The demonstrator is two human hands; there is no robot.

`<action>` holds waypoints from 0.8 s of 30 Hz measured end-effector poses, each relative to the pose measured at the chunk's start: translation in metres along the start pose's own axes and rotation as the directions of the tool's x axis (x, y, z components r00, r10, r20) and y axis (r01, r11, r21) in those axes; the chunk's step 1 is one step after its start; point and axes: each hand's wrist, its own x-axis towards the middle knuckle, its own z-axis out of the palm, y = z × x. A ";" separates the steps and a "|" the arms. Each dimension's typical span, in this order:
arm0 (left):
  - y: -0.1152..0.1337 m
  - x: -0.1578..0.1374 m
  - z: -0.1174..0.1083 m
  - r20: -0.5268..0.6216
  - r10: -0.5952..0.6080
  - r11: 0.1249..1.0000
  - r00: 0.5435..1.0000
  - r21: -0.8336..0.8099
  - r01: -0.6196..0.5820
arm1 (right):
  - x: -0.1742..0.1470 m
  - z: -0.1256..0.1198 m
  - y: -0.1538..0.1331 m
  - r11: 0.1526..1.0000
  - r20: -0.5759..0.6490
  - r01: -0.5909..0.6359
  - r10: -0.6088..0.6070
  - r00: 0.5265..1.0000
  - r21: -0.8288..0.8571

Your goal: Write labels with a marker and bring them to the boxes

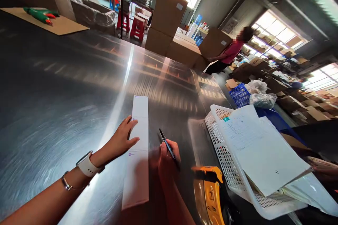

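A long white strip of labels (139, 135) lies on the shiny metal table, with small purple marks at the left end of each section. My left hand (124, 135) rests along the strip's left edge, fingers apart, thumb and fingertips touching the paper. A watch with a white strap (89, 164) and a bracelet are on that wrist. To the right of the strip, my right hand (170, 154) is closed around a black marker pen (168, 146), whose dark tip points up and away, off the paper.
Right of my right hand stands a yellow tape dispenser (212, 197). Beyond it a white plastic basket (224, 161) holds written papers (253, 147). Green-handled tools (39, 14) lie on cardboard at the far left. Cartons (166, 17) and a person in red (232, 52) are behind the table.
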 end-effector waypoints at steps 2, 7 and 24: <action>-0.005 0.018 -0.002 0.017 -0.037 0.999 0.999 -0.011 0.037 | 0.001 0.005 0.002 0.998 -0.027 0.034 -0.033 0.999 0.051; -0.024 0.039 -0.010 0.087 0.060 0.998 0.994 -0.008 -0.060 | 0.003 0.015 0.006 0.982 -0.061 0.174 -0.169 0.984 0.079; 0.009 0.128 -0.011 0.207 0.123 0.929 0.971 0.321 -0.186 | 0.006 0.015 0.014 0.941 0.007 0.338 -0.338 0.941 0.022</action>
